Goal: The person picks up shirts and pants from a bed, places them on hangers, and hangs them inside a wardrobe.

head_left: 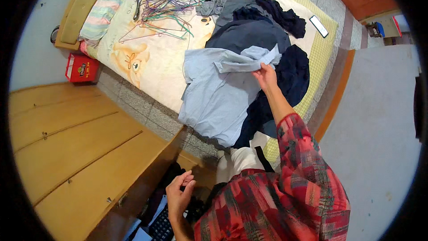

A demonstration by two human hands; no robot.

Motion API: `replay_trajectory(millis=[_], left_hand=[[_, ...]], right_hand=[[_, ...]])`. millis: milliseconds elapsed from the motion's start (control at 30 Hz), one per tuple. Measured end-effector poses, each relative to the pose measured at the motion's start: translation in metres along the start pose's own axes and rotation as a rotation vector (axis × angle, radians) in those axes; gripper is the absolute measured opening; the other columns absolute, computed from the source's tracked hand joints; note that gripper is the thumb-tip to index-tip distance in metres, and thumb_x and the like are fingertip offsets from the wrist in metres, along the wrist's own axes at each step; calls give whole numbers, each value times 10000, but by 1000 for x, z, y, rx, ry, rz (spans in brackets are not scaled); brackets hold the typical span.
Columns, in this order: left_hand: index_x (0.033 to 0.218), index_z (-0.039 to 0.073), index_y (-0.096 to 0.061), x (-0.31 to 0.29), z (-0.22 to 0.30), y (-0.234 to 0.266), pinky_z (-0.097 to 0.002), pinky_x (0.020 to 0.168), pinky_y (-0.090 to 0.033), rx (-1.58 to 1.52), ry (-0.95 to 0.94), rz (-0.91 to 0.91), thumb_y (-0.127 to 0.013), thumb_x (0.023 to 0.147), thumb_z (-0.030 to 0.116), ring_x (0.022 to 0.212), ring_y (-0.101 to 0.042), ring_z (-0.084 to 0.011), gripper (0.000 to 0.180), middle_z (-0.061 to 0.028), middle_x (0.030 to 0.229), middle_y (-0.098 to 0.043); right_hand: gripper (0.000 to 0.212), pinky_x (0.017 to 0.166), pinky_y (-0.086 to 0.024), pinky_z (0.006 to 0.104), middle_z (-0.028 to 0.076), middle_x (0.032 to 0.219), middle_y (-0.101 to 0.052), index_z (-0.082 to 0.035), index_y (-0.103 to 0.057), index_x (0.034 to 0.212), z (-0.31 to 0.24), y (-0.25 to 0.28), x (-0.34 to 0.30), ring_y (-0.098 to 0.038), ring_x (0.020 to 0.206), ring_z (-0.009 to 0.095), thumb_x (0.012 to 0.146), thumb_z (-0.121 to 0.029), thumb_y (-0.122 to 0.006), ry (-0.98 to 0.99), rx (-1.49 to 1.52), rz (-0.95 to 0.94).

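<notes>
A light blue shirt [214, 96] lies spread over the near part of the bed [165, 73], its lower edge hanging at the bedside. The person's right hand [266, 76] pinches a raised fold of it between thumb and fingers; the far fingertips are hidden by the cloth, and which part of the shirt is gripped is hard to tell. Beneath and beside it lie dark clothes [296, 71], overlapping so that single garments cannot be separated by eye. The left hand [179, 193] hangs well apart from the shirt, fingers loosely curled, thumb spread away, with nothing visible in its grasp.

Below that hand, an open wooden compartment [200, 162] holds dark fabric, a checked piece and something pale blue; the forearm and the plaid sleeve side cover part of the contents, and the picture's rim cuts off more. A red bag [82, 68] stands on the floor by the bed's corner, its inside out of sight.

Farther up the bed, hangers [169, 11] lie in a tangle, individual ones hard to count. A phone [318, 27] rests near the right edge. Bare patterned sheet stretches between hangers, shirt and the bed's left edge, and a strip of tiled floor [151, 114] separates bed from cabinet [76, 147].
</notes>
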State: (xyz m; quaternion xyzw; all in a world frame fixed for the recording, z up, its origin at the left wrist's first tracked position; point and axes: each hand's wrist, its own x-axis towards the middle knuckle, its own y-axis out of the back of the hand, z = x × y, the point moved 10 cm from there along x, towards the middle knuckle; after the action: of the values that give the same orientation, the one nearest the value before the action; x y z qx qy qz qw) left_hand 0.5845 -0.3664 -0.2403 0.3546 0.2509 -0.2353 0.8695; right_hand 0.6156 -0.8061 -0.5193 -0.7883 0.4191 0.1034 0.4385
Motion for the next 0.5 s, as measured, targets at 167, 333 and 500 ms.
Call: replay_trajectory(millis=[167, 333, 500], left_hand=[[1031, 0, -610, -18, 16, 0, -252, 696, -472, 13, -148, -2, -636, 755, 40, 743, -603, -152, 280, -108, 856, -637], [1026, 1, -610, -47, 44, 5, -276, 701, -478, 37, -392, 20, -630, 768, 56, 758, -624, -189, 264, -127, 855, -635], [1183, 27, -522, -88, 82, 5, -330, 853, -447, 132, -731, 213, -678, 714, 64, 1000, -578, -270, 495, -151, 1078, -590]], right_hand=[[279, 850, -454, 418, 93, 1054, -572, -30, -496, 1068, 0, -35, -99, -562, 974, 246, 814, -127, -556, -105, 64, -182], [361, 828, -476, 388, 96, 1044, -596, -19, -497, 1117, -1, -111, -212, -589, 949, 222, 787, -113, -611, -125, 21, -409], [328, 803, -478, 338, 84, 1037, -611, -18, -542, 1091, 33, -174, -317, -595, 930, 191, 781, -77, -631, -191, -231, -659]])
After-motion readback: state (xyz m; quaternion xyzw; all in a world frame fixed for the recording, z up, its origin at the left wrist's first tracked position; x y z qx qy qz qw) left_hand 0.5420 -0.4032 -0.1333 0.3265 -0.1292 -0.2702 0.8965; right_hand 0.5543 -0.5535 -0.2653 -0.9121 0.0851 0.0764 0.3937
